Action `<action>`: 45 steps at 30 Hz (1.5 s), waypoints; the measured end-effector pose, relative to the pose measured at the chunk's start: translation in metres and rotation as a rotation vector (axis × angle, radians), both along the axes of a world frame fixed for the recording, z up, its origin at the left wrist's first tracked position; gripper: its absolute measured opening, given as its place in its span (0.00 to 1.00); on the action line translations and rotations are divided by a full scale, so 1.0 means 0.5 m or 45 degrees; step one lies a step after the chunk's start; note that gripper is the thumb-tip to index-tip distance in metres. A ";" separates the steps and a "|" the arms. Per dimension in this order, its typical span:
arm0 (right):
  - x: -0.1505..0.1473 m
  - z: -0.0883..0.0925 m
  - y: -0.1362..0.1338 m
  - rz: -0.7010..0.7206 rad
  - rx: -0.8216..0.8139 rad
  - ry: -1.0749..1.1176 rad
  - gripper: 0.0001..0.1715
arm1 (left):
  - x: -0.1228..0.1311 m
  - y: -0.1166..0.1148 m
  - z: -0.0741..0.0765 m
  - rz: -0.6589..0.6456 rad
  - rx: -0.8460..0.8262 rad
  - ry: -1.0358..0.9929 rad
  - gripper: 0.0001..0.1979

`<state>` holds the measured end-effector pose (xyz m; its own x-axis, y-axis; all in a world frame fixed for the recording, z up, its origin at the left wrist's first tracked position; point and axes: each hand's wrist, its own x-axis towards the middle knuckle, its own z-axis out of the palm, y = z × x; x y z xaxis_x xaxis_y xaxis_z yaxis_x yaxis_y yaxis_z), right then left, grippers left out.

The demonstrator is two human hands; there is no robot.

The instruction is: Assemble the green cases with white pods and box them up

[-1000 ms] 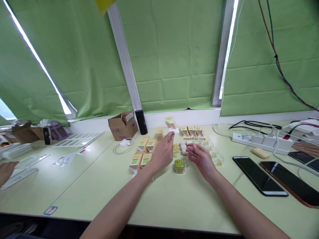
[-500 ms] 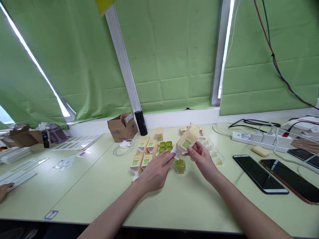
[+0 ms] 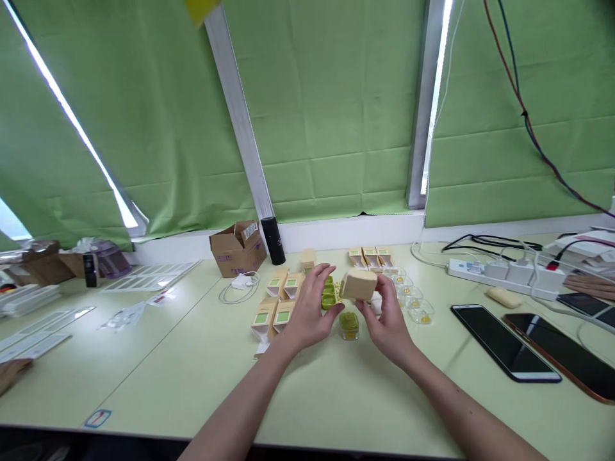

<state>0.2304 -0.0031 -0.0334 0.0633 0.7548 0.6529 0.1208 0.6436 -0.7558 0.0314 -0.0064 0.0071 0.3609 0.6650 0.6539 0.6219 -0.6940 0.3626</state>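
Within the right grip (image 3: 392, 328), beige carton (image 3: 359, 285) held by its right end, left grip (image 3: 307, 318) spread

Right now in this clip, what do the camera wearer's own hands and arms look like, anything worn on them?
The left hand and right hand are ungloved, with slender fingers. Both forearms are bare, no sleeves in view. I see no watch or bracelet; nail details are too small to tell.

A co-worker's hand (image 3: 13, 374) blurs at the lower-left edge; a yellow object (image 3: 200, 9) is cropped at top; the left hand (image 3: 310, 314) partly hides green pieces (image 3: 328, 299).
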 end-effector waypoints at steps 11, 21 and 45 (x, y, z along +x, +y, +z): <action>0.004 -0.006 -0.007 -0.291 0.671 -0.605 0.36 | -0.001 0.017 -0.040 0.116 0.679 -0.016 0.23; 0.032 0.002 0.046 -0.478 0.658 -0.613 0.34 | -0.011 0.019 -0.051 0.207 1.014 -0.003 0.19; 0.027 -0.014 0.007 0.101 0.103 -0.308 0.28 | 0.016 0.045 -0.085 -0.456 -0.782 -1.344 0.35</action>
<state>0.2437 0.0005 -0.0404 -0.1591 0.6957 0.7005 0.2388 0.7156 -0.6564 0.0393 0.0159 -0.0355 0.0766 0.9328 0.3521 -0.3510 -0.3053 0.8852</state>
